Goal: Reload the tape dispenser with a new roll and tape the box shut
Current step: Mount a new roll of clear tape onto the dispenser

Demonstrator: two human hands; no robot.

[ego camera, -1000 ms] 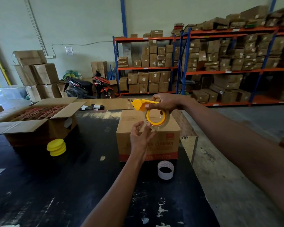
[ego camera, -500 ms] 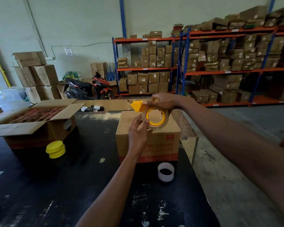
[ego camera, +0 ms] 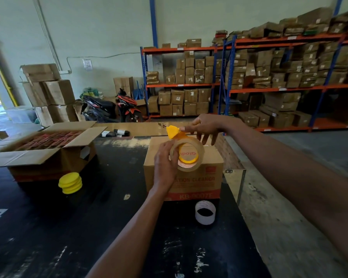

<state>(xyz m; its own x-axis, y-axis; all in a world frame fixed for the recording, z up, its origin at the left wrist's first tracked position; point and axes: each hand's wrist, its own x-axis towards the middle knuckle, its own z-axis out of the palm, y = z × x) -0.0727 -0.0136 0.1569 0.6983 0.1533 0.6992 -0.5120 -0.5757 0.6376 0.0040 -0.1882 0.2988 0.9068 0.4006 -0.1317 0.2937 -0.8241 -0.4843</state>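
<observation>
A brown tape roll sits on the yellow tape dispenser, held up over a closed cardboard box on the black table. My left hand wraps the roll's left side. My right hand pinches the dispenser's top near the yellow blade end, its other fingers spread above the roll. The box's flaps lie flat; whether any tape is on them is hidden by my hands.
An empty white tape core stands in front of the box. A stack of yellow round pads and an open carton lie to the left. The table edge runs on the right. Shelving and a motorbike stand behind.
My left hand has moved up from below the roll and closed around its left side. My right hand has shifted from over the roll to the dispenser's top, fingers spread.
</observation>
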